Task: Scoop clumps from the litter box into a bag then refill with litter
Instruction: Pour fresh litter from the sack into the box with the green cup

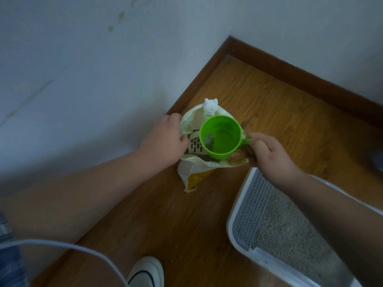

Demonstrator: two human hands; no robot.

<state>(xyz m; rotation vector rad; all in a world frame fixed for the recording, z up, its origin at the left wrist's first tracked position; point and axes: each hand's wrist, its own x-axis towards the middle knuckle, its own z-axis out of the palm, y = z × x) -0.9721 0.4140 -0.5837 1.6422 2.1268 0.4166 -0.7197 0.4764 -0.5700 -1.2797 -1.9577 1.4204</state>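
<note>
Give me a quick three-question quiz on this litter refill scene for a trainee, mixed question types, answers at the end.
1. True or false: the green cup is full of litter to the brim.
2. Which of the two hands holds the cup's handle, and what does the other one do?
3. Multiple choice: the white slotted scoop is A) in the litter box, B) inside the litter bag, C) on the floor.

Key
1. False: only a little grey litter shows inside.
2. The right hand holds the handle; the left hand holds the bag's edge open.
3. B.
</note>
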